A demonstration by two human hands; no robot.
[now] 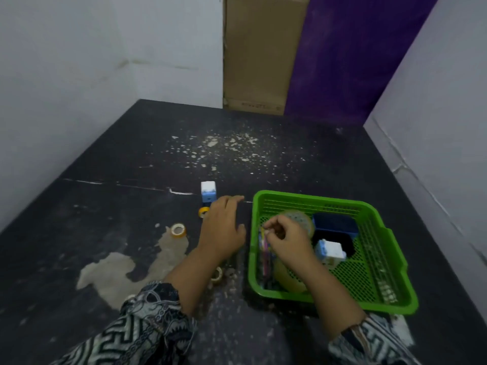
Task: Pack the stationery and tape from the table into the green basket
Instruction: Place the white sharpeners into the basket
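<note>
The green basket (379, 233) stands on the dark table at the right. Inside it lie coloured pens (264, 248) along the left wall, two large clear tape rolls (287, 279), a dark blue box (336, 223) and a white-and-blue sharpener (330, 251). My right hand (287, 239) hovers inside the basket, fingers curled and pinching the top of the pens. My left hand (224, 227) is flat over the table just left of the basket, fingers straight. Beyond it stand a white-and-blue sharpener (208, 194) and a small yellow tape roll (203, 212), partly hidden by the fingers.
Another small tape roll (178, 230) lies left of my left hand, and one (217, 275) peeks out under my left forearm. The table (118, 206) has worn, chipped patches. White walls close in left and right; a cardboard box (261, 54) stands behind the table.
</note>
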